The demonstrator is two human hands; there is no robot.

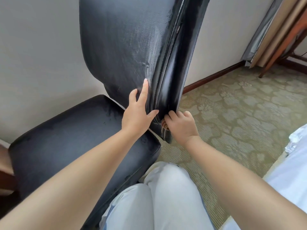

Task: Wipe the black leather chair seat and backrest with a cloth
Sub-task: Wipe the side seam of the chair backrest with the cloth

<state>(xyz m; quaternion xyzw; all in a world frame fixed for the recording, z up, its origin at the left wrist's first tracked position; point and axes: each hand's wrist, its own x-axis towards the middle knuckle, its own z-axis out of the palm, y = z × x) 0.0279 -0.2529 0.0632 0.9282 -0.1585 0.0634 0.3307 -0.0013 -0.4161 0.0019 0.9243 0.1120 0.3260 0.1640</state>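
Black leather backrest stood upright in the middle of the head view, seen partly from its side, with pale streaks on its front face and a glossy side edge. Below and to the left of it lay the black seat, close to the pale wall. The left hand lay flat on the lower part of the backrest, its fingers straight and spread, and it held nothing. The right hand was at the bottom edge of the backrest with its fingers curled against the leather; whether it held a cloth I could not tell, because no cloth was clearly visible there. Under the arms were the person's knees in light trousers. A patterned carpet covered the floor on the right, and white fabric showed at the right edge.
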